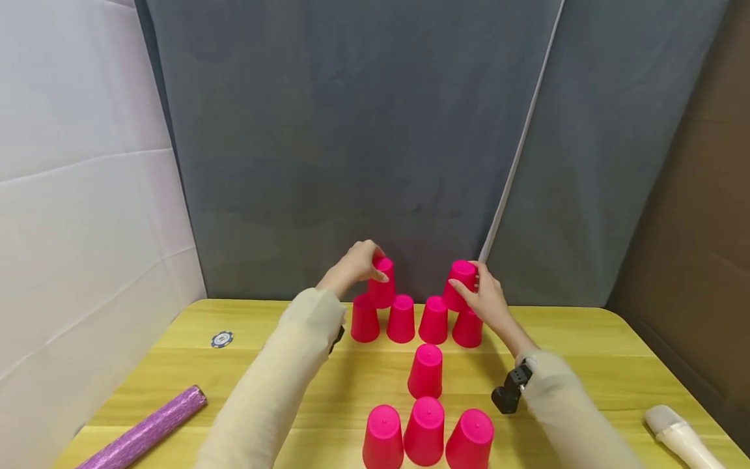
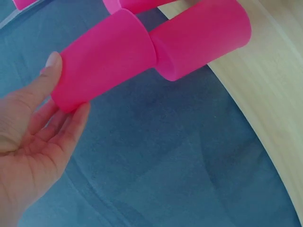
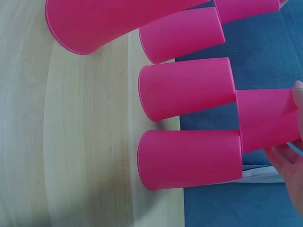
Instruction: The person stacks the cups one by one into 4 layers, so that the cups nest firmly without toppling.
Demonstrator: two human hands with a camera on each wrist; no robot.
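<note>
Pink cups are gripped by left hand & right hand, apparently seated on 4-cup back row. Next: release w/o toppling, probably.

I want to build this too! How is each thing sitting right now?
left hand: grips the upper left cup, set on the back row.
right hand: grips the upper right cup.
back row of cups: four, upside down.
front cups: four, upside down, untouched.
purple roll: lying flat.
</note>
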